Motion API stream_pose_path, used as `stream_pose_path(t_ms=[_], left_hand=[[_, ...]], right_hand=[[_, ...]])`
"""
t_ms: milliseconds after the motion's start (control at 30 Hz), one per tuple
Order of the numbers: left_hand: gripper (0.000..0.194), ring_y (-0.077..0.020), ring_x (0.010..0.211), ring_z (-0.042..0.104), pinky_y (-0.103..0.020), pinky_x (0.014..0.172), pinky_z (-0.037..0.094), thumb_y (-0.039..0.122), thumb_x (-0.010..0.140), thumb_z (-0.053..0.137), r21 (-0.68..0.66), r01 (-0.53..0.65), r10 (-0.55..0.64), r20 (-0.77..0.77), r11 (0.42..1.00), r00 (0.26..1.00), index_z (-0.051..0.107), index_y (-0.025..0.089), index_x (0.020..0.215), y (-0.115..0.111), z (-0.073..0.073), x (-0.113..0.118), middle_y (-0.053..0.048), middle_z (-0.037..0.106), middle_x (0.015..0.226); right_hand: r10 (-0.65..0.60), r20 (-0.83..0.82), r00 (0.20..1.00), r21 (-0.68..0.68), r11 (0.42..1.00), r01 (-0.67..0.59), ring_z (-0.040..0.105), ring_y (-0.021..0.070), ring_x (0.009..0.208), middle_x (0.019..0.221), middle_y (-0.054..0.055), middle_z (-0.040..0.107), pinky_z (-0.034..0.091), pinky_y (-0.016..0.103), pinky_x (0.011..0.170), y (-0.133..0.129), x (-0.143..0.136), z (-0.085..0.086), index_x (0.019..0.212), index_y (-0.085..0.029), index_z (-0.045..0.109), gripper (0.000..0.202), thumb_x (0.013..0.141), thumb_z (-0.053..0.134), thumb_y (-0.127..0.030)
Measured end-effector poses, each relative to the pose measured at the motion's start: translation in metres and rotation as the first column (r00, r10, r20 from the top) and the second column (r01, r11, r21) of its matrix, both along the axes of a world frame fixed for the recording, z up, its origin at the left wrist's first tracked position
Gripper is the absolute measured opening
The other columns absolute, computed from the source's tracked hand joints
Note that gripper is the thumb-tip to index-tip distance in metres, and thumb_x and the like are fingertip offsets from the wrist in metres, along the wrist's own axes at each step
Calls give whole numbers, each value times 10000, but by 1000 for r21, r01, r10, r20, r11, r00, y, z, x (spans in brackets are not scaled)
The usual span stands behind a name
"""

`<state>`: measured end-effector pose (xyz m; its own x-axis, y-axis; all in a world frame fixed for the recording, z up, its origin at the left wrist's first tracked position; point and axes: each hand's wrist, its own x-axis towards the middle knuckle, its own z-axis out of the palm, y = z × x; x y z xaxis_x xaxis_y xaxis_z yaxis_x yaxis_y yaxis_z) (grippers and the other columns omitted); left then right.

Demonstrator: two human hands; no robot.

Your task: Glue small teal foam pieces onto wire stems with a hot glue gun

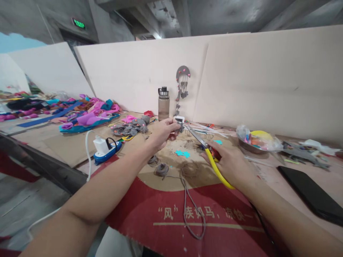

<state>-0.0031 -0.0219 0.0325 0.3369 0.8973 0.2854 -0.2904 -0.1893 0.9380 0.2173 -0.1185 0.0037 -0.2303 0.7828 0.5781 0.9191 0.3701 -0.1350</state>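
My left hand (pixel 166 134) pinches a small grey felt piece (pixel 181 126) above the middle of the table. Just right of it, my right hand (pixel 223 157) is closed on scissors with yellow handles (pixel 215 167); their blades (pixel 197 136) point up and left, the tips close to the felt piece. Turquoise cutouts (pixel 182 154) lie below the hands on the cardboard. Coils of grey cord (pixel 162 170) rest nearer to me, with one loop hanging over the red cardboard (pixel 171 200). A grey felt hanging with pink dots (pixel 183 71) is on the white board behind.
A bottle (pixel 163 105) stands at the back. Grey felt pieces (pixel 128 129), a blue power strip (pixel 107 152) and coloured fabric (pixel 91 116) are on the left. To the right are a metal bowl (pixel 254 147) and a black phone (pixel 311 194).
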Motion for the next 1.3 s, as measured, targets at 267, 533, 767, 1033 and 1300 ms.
stream_pose_path(t_ms=[267,533,767,1033,1300], left_hand=[[250,-49,446,411,-173,413,258,209,638,676,24,14,-14,-10,1000,1000,427,180,637,4,-1,-3,53,450,543],[226,-45,442,410,-170,412,252,198,637,670,6,43,-43,-49,999,998,445,175,632,6,-1,-5,28,507,559],[221,-42,435,414,-162,405,250,199,628,684,-36,61,-63,-51,997,997,466,165,636,6,0,-7,14,529,567],[244,-45,457,437,-151,403,250,191,606,698,-68,95,-97,-23,993,995,457,164,638,5,2,-7,14,533,580],[238,-49,462,454,-150,396,242,172,592,691,-111,130,-131,-1,985,991,458,161,637,5,4,-7,-1,567,610]], right_hand=[[-21,94,995,10,1000,20,553,188,610,684,50,644,344,284,573,5,6,-5,1101,-193,675,402,913,498,-502],[-20,100,995,-23,999,23,586,213,667,714,59,670,396,300,610,3,4,-3,1146,-231,685,417,907,498,-517],[13,37,999,-28,1000,-12,616,220,704,787,78,707,413,297,604,0,3,0,1159,-243,685,395,898,519,-488],[12,67,998,-20,1000,-11,633,226,730,826,83,723,423,300,635,-1,3,-1,1187,-230,669,386,910,526,-458],[28,-59,998,-52,998,-31,589,188,617,722,50,687,422,292,593,4,7,-4,1070,-198,688,368,885,563,-491]])
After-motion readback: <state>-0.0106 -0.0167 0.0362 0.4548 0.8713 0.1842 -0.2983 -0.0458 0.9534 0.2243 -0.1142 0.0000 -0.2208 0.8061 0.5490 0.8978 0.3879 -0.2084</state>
